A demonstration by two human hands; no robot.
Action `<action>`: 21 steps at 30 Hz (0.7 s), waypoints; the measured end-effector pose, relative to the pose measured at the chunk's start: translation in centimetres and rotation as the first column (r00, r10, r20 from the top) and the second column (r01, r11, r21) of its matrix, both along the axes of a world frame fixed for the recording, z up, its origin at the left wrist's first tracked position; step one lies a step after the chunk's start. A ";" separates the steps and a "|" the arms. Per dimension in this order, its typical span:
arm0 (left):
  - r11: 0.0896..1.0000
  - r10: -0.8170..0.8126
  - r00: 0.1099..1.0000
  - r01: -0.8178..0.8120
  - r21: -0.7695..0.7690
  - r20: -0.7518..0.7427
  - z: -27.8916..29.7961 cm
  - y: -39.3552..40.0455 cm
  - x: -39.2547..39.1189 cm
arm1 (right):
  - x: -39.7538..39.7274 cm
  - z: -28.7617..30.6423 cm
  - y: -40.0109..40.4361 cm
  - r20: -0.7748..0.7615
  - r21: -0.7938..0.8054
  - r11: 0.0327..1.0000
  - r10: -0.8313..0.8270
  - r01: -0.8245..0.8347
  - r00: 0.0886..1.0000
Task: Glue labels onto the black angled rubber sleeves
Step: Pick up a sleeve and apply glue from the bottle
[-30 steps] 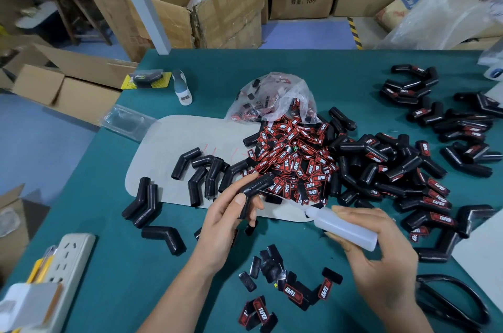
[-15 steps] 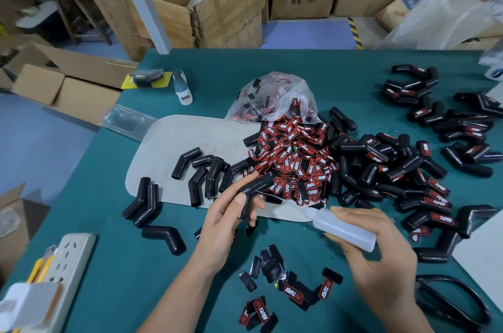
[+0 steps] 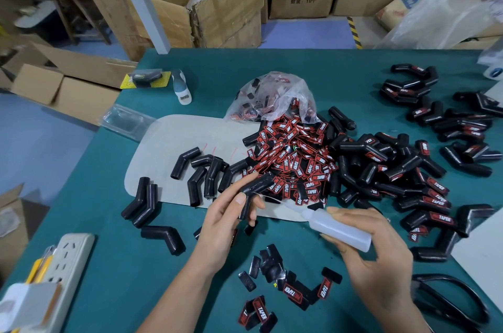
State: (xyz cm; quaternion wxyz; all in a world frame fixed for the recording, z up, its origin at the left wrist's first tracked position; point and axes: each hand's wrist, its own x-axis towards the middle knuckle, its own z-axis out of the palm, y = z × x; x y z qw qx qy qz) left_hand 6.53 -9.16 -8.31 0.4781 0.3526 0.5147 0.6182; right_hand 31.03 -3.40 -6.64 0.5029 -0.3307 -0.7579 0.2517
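L hand (image 3: 226,219) grips a black angled sleeve (image 3: 254,191) at frame ctr, thumb on the bend, fingers curled behind; upper leg of the sleeve points to 2 o'clock over the beige mat (image 3: 174,147). R hand (image 3: 378,253) at 4 o'clock is wrapped round a translucent glue bottle (image 3: 336,226), thin nozzle aimed to 10 o'clock, tip at or just beside the held sleeve; contact can't be confirmed.

Label pile (image 3: 292,161), red/black, sits at 12–1 o'clock from the hands, spilling out of a clear plastic bag (image 3: 272,95). Unlabelled sleeves (image 3: 202,169) lie at 10 o'clock on the mat, a few more at 9 o'clock on the green table (image 3: 109,264). Labelled sleeves (image 3: 408,177) heaped at 2–3 o'clock, another batch farther out at 2 o'clock. Loose labels (image 3: 288,286) at 6 o'clock, btwn the forearms, some face down.

Power strip (image 3: 65,264) at 8 o'clock. Black scissors (image 3: 451,302) at 5 o'clock. Cardboard boxes (image 3: 226,8) beyond the table at 12 o'clock.
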 end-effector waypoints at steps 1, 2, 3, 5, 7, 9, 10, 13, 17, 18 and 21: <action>1.000 0.002 1.000 -0.002 0.000 0.003 0.0 0.0 0.0 | 0.0 0.0 0.0 0.001 0.003 1.000 -0.003 0.003 1.000; 1.000 0.004 1.000 -0.004 0.000 0.006 0.0 0.0 0.0 | 0.1 0.0 0.0 0.000 0.007 1.000 -0.005 0.005 1.000; 1.000 0.004 1.000 -0.004 0.000 0.009 0.0 0.0 0.0 | 0.1 0.0 0.0 -0.004 0.009 1.000 -0.008 0.008 1.000; 1.000 0.002 1.000 -0.002 -0.001 0.010 0.0 0.0 0.0 | 0.1 0.1 0.0 -0.008 0.010 1.000 -0.012 0.012 1.000; 1.000 0.000 1.000 0.000 0.001 0.009 -0.1 0.0 0.0 | 0.0 0.0 0.0 -0.002 0.018 1.000 -0.014 0.014 1.000; 1.000 0.003 1.000 -0.003 0.008 0.015 -0.1 0.0 0.0 | 0.1 0.0 0.0 0.000 0.021 1.000 -0.018 0.018 1.000; 1.000 0.004 1.000 -0.004 0.010 0.020 -0.1 0.0 0.0 | 0.1 0.0 0.1 -0.004 0.020 1.000 -0.022 0.023 1.000; 1.000 0.005 1.000 -0.005 0.014 0.031 -0.1 0.0 0.0 | 0.2 0.0 0.0 -0.019 0.018 1.000 -0.021 0.021 1.000; 1.000 0.012 0.999 -0.012 0.016 0.048 -0.1 0.1 0.0 | 0.0 0.2 0.0 -0.006 0.015 1.000 -0.012 0.012 1.000; 1.000 0.014 0.999 -0.014 0.016 0.048 -0.2 0.1 0.0 | 0.1 0.2 0.0 -0.008 0.014 1.000 -0.013 0.013 1.000; 1.000 0.008 0.999 -0.009 0.015 0.032 -0.2 0.1 0.0 | 0.2 0.0 0.1 -0.002 0.023 1.000 -0.017 0.017 1.000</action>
